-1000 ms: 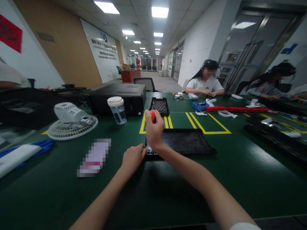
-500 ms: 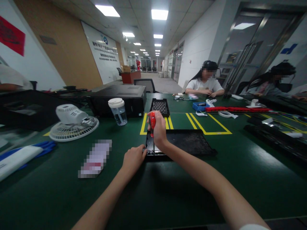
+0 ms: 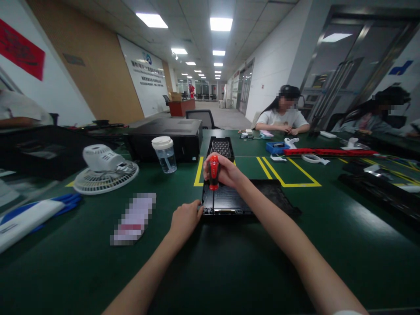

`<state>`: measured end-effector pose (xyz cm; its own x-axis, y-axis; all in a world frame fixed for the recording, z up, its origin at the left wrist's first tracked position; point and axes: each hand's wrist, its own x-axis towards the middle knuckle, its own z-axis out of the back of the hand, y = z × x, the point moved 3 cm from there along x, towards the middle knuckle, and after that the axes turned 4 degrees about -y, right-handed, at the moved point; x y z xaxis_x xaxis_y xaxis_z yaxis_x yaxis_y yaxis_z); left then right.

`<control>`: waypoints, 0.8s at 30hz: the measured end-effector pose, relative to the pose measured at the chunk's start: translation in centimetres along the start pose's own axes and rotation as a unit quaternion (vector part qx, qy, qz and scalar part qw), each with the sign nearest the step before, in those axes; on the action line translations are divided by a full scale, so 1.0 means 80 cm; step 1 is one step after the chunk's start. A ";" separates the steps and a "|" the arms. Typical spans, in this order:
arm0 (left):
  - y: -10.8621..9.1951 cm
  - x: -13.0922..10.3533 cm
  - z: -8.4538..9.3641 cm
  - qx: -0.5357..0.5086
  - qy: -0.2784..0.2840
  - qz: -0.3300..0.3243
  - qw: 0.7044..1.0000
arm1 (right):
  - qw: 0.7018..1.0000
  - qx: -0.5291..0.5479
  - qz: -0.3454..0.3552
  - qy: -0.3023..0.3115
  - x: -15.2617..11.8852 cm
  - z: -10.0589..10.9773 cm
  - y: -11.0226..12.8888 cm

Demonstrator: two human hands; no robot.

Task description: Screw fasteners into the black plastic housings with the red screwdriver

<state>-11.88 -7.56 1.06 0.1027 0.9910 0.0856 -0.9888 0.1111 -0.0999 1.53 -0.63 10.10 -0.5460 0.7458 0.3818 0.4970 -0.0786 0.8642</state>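
Observation:
A flat black panel, like a side cover with raised edges, lies on the green table in front of me. My right hand is wrapped round the red-and-black handle of a screwdriver. The screwdriver stands upright, its shaft pointing down over the left end of the panel. I cannot make out what its tip touches. My left hand is closed on the near left corner of the panel, thumb and fingers at its edge. Just beyond the panel sits a black tray with rows of small compartments.
Left on the table are a white fan, a lidded cup of water, a pale phone-shaped item and a black case. Rightward lie a blue box, a tape roll and black parts. Co-workers sit beyond.
The screwdriver handle has turned to face me more, and my right wrist has rotated and moved slightly right. My left hand stays at the panel's corner. The whole view has shifted slightly.

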 end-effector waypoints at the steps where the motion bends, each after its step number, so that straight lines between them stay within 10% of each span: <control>1: 0.000 0.000 0.000 -0.001 0.000 0.001 1.000 | 1.000 0.008 -0.001 0.010 0.002 0.001 0.001; 24: -0.003 0.000 0.002 0.012 0.002 -0.001 1.000 | 0.980 0.086 0.000 0.181 0.003 -0.026 -0.017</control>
<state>-11.65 -7.57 1.27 0.1043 0.9911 0.0826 -0.9909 0.1107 -0.0768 -0.68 -1.71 9.74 -0.7339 0.4600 0.4998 0.5862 0.0573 0.8081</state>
